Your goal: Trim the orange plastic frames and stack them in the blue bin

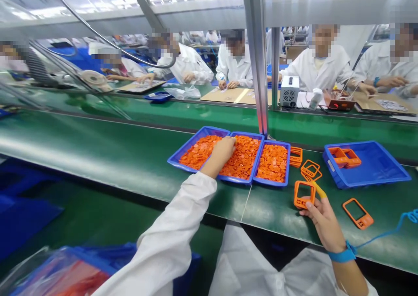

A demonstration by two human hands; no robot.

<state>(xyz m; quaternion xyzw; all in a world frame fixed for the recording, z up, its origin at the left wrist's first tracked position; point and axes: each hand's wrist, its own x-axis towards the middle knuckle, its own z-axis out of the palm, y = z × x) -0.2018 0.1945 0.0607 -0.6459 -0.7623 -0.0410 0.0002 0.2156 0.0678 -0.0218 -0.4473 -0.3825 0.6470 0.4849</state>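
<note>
My left hand (224,151) reaches over the line between the left blue tray (173,160) and the middle blue tray (257,161), both full of small orange plastic pieces (243,158). Its fingers curl down together at the middle tray's pieces; whatever is between the fingertips is hidden. My right hand (321,217) holds up an orange plastic frame (304,204) with a large rectangular opening and small slots along its bottom bar. A yellow cover sits on one finger, and a blue wrist strap (341,254) circles the wrist. Another orange frame (358,215) lies flat to the right.
A narrower blue tray (287,165) of orange pieces adjoins the middle one. Beside it are stacked frames (296,156) and loose frames (310,169). A larger blue tray (346,182) holds frames. A metal post (257,69) rises behind; several people work opposite. A blue cord (385,233) trails right.
</note>
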